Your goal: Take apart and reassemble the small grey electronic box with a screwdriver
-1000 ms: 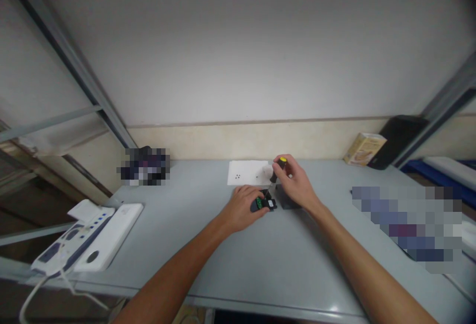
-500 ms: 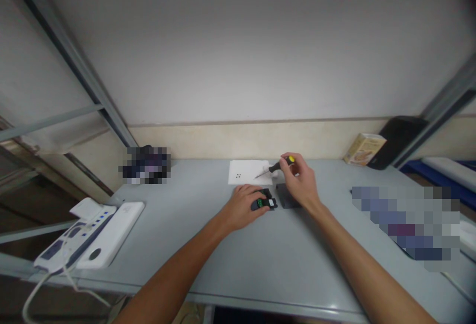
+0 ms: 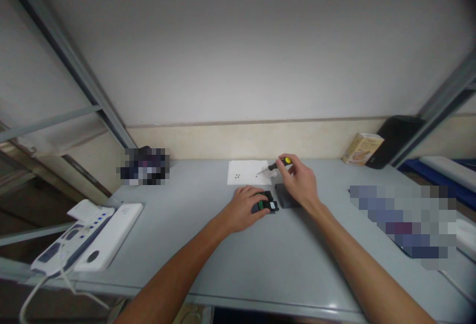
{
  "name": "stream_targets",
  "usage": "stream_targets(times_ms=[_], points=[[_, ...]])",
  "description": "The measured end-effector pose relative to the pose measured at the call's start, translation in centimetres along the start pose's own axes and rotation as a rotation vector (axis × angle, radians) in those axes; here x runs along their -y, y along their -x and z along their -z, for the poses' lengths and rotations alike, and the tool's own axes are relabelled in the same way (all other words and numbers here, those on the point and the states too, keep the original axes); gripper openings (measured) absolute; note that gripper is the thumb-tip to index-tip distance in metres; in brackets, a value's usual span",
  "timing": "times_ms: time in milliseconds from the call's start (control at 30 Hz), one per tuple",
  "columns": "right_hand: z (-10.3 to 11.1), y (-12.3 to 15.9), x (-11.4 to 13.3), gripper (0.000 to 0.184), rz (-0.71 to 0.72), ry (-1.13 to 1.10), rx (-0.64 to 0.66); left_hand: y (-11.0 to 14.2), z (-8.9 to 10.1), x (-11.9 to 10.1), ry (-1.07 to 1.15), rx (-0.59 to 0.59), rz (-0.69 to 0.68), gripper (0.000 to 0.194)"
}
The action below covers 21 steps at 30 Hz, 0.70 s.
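My right hand grips a screwdriver with a black and yellow handle, its thin shaft slanting down to the left. The tip is over a white sheet of paper, close to a small dark speck. Several small dark bits, perhaps screws, lie grouped on the sheet's left part. My left hand is closed round a small black device with a green circuit board showing; the fingers cover part of it. A dark grey piece, perhaps a cover, lies on the table partly beneath my right hand.
On the grey table, a power strip and a white slab-like device lie at the left, with cables hanging down. A small yellowish box leans by a black case at the back right. Blurred items lie at both sides.
The screwdriver tip has moved slightly up and right over the paper, and a dark speck now shows near it. My left hand keeps hold of the black device.
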State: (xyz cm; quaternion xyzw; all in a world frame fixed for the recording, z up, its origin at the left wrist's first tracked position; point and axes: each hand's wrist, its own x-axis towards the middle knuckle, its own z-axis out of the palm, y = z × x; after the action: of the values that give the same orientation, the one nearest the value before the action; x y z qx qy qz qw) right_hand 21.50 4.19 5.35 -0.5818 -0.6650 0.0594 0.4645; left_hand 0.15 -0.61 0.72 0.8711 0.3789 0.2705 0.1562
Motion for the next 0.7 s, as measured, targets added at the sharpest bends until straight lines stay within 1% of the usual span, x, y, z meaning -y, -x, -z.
stream_targets(times_ms=[133,200,233,367,433,567,700], points=[[-0.2,0.0,-0.2,0.035,0.002,-0.013,0.044,0.1,0.0,-0.1,0.030,-0.012,0.007,0.028],[-0.3,0.0,-0.3,0.034,0.002,-0.054,0.046,0.0,0.1,0.0,0.070,-0.070,0.045,0.026],[-0.2,-0.1,-0.3,0.035,-0.006,-0.089,0.040,-0.1,0.2,0.1,0.093,-0.127,0.074,0.024],[-0.1,-0.2,-0.2,0.037,-0.067,-0.285,0.016,-0.6,0.3,1.3,0.140,-0.434,0.218,0.023],[-0.1,-0.3,-0.1,0.037,-0.083,-0.387,0.027,-0.7,0.3,2.1,0.117,-0.508,0.276,0.018],[-0.3,-0.2,0.2,0.037,-0.098,-0.544,0.080,-0.6,0.2,3.2,0.100,-0.491,0.311,0.016],[-0.5,0.0,0.5,0.034,-0.099,-0.586,0.118,-0.6,0.2,3.4,0.116,-0.465,0.279,0.017]])
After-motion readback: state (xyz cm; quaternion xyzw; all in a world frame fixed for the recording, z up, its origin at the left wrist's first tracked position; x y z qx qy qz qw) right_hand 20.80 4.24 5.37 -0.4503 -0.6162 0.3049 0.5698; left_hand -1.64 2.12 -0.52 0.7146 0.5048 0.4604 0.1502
